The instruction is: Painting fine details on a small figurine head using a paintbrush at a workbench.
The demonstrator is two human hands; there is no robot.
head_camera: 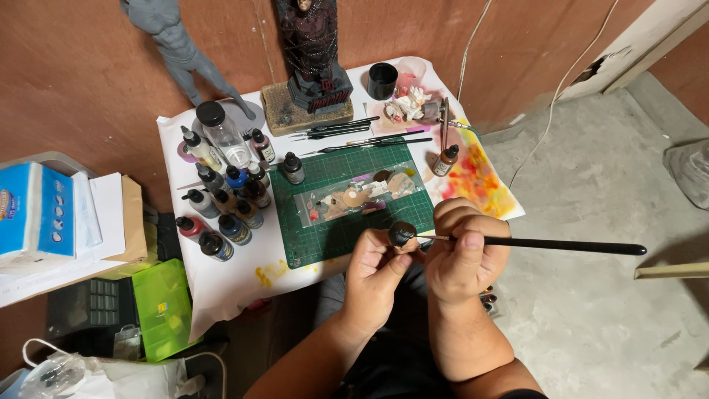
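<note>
Place: my home hobby corner for miniature painting.
Evidence: I had paint bottles [221, 214], cutting mat [332, 236], brushes [347, 131], figures [314, 52].

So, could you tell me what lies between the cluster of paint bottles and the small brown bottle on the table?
The green cutting mat, bearing a clear palette sheet, head view.

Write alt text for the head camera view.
Seen from above, the left hand holds a small dark round piece while the right hand holds a long black paintbrush to it. Beyond them, a small table carries a green cutting mat, paint bottles and spare brushes.
</note>
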